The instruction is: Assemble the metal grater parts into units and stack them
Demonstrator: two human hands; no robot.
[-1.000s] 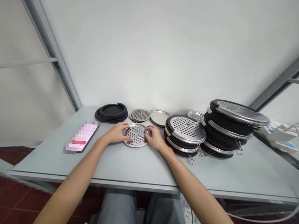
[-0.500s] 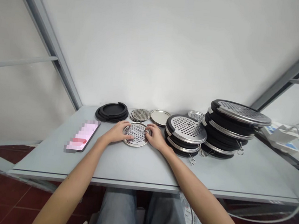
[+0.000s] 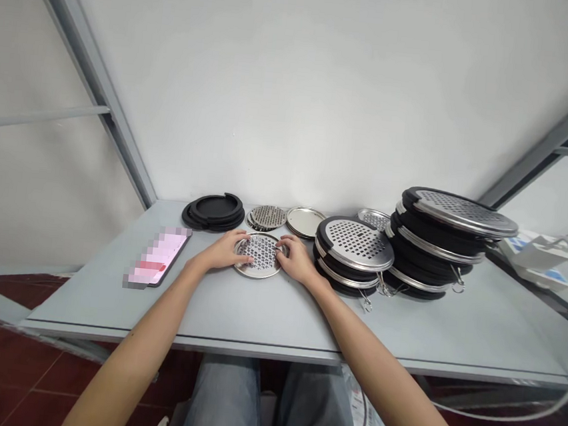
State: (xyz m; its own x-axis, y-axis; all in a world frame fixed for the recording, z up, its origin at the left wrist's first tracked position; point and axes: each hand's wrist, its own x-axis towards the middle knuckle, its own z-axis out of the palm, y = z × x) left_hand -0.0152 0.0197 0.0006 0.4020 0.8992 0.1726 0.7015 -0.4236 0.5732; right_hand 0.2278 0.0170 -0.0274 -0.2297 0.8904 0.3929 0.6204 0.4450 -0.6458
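Part of the rim of the perforated metal disc (image 3: 261,254) is hidden from me under my own fingers, and I can't make out what my fingertips are doing at its far edge. Well beyond my right hand (image 3: 297,260), another perforated disc (image 3: 372,218) is partly covered by the short stack (image 3: 356,243) just to that hand's right; the tall stack (image 3: 435,258) farther right hides more. Left of my left hand (image 3: 223,250), the phone (image 3: 165,255) has much of its screen blurred into blocks. Both my forearms run out of view at the bottom. My hands flank the disc, which lies flat on the table (image 3: 254,314) between them: palms down, fingers half curled toward its far rim, thumbs spread inward over its surface. Both touch it, but I can't tell whether either one truly grips it.
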